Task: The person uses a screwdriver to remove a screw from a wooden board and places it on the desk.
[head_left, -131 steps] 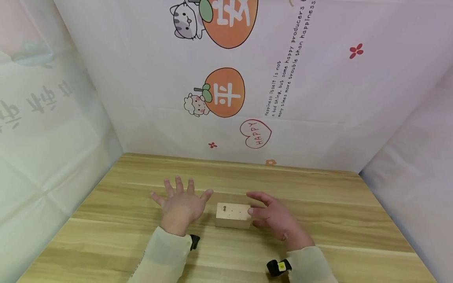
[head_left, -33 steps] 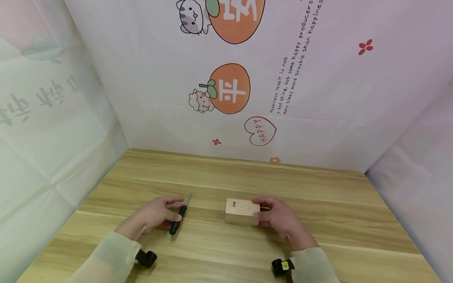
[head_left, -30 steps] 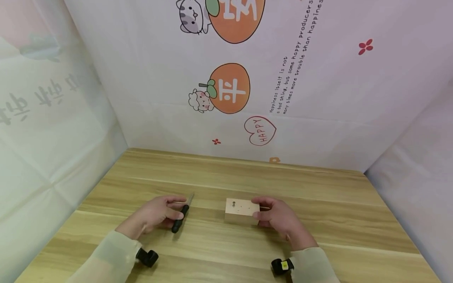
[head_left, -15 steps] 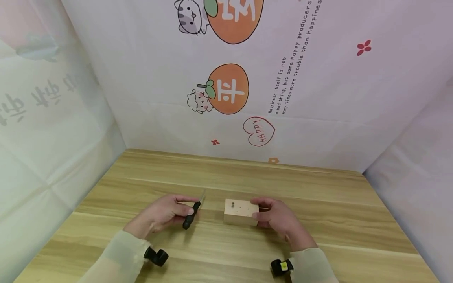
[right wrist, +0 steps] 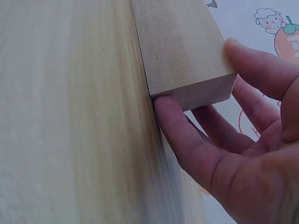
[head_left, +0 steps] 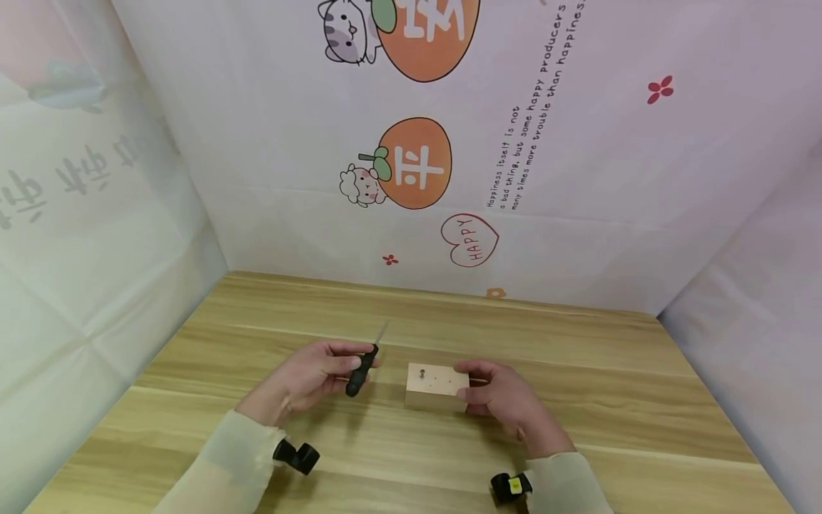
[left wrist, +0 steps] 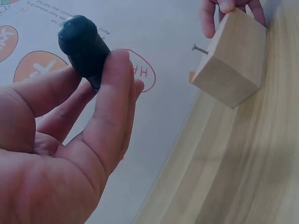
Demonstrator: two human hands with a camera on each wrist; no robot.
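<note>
My left hand (head_left: 321,375) pinches a screwdriver (head_left: 362,371) by its dark handle, off the table, with the thin metal shaft slanting up and away. In the left wrist view the rounded handle end (left wrist: 79,35) faces the camera and the shaft is hidden. Just to the right, a pale wooden block (head_left: 437,389) lies on the table. A screw (left wrist: 200,49) stands part way out of its top near the left end, beside several small holes. My right hand (head_left: 507,400) holds the block's right end, thumb on the top edge and fingers at the end face (right wrist: 205,93).
The wood-grain table (head_left: 411,464) runs back to a white printed cloth (head_left: 289,235). More cloth hangs at the left and right sides. A black wrist camera (head_left: 297,455) sits on the left cuff, another wrist camera (head_left: 510,487) on the right.
My left hand has taken hold of the screwdriver, then carried it right and upward, closer to the block. My right hand has come onto the block's right end and stays there.
</note>
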